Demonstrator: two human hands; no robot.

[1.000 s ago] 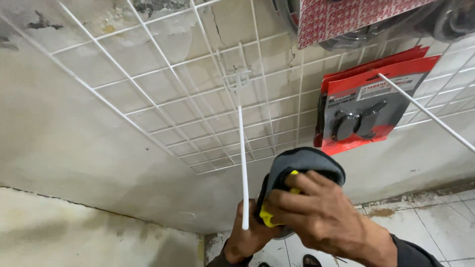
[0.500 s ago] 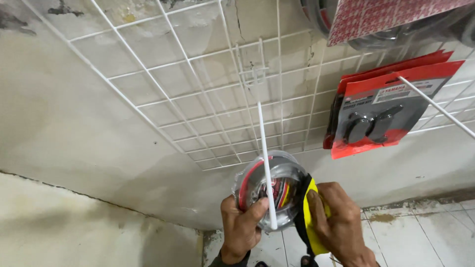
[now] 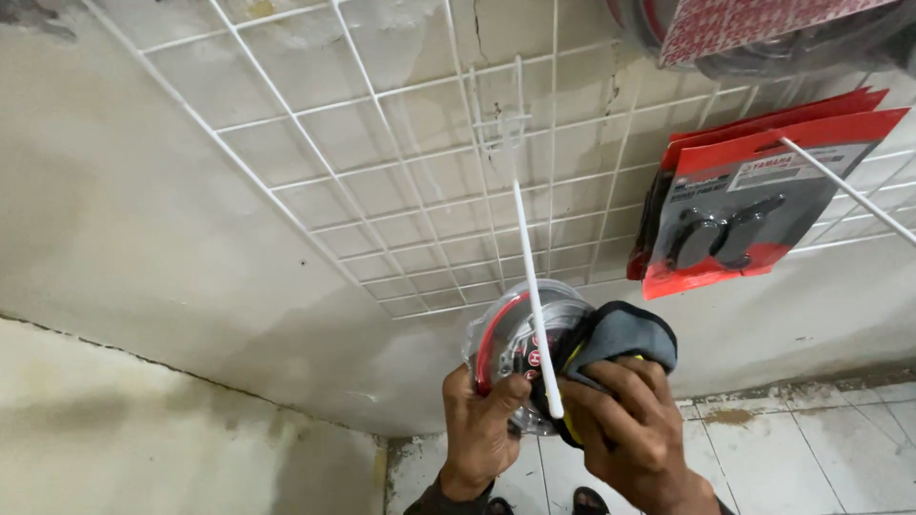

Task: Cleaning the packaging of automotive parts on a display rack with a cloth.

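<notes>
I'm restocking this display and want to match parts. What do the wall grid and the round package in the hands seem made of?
Wall grid: looks like metal wire with a glossy white coating, thin and straight. Round package: apparently clear, shiny plastic; red and black contents show through it.

A round clear pack [image 3: 520,348] with red and black inside sits at the white hook's [image 3: 534,296] lower end. Right of the hook hang flat red cards [image 3: 754,205] holding black parts; above them, a patterned red card [image 3: 739,21].
</notes>
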